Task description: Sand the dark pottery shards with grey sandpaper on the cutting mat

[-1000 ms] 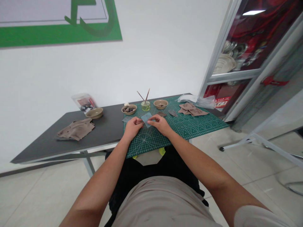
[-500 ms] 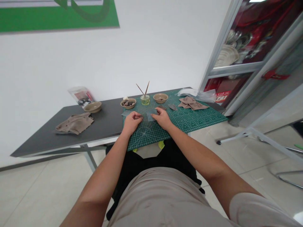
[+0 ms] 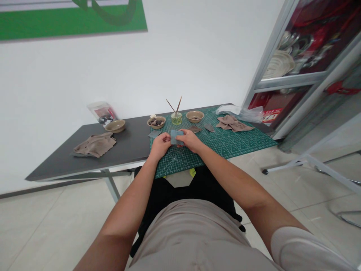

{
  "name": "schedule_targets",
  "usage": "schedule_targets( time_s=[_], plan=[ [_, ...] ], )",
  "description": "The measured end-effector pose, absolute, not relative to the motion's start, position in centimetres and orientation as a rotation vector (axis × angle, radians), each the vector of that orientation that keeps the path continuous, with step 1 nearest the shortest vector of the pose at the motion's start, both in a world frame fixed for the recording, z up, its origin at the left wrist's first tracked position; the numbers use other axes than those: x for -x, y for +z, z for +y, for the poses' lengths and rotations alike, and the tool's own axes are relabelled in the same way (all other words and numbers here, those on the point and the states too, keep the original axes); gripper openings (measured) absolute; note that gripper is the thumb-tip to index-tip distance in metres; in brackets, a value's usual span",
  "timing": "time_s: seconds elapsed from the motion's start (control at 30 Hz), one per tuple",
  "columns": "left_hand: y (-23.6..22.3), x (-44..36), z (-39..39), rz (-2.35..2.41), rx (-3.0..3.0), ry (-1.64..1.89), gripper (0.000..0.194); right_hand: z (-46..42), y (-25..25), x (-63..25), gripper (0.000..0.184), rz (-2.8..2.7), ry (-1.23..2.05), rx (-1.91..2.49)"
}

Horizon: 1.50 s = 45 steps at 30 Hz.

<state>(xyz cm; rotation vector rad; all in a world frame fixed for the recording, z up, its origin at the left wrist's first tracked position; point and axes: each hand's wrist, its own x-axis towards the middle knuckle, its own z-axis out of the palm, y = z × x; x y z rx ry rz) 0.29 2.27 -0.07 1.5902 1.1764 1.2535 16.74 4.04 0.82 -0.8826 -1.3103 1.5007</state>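
Over the green cutting mat, a small grey-blue rectangular sheet sits pinched just above the surface, the left hand and right hand each a clenched grip on it! Open mat runs rightward, past a round beige ceramic bowl near the far edge.

On the green mat, a jar of sticks stands between two bowls — a cloth lies to the right, by a glass cabinet.

The left hand and right hand hide part of the grey-blue sheet. The dark pieces in the bowl are too small to identify, and the top edge cuts off the green wall sign.
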Motion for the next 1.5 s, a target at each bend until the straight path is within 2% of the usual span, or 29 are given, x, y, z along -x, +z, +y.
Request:
schedule_targets(
  time_s=[0.27,0.6,0.83,1.07,1.3,1.5],
  plan=[
    [0.4,-0.3,1.7,1.185,-1.616,1.275,0.012,4.0,0.3,-16.7,0.052,-1.312,1.478,0.892],
    [0.5,0.0,1.5,1.301,-1.725,1.257,0.008,4.3,0.3,-17.3,0.047,-1.298,1.605,0.892],
    [0.5,0.0,1.6,1.34,-1.679,1.279,0.012,4.4,0.6,-17.6,0.044,-1.224,1.659,0.909],
    [0.2,0.0,1.2,1.413,-1.948,1.226,0.012,3.8,0.7,-17.1,0.045,-1.354,1.494,0.952],
    [0.1,-0.2,1.2,1.304,-1.767,1.289,0.011,3.8,0.3,-17.5,0.05,-1.351,1.477,0.887],
    [0.4,-0.2,1.2,1.275,-1.849,1.272,0.008,3.5,0.3,-17.2,0.05,-1.468,1.324,0.931]
  ],
)
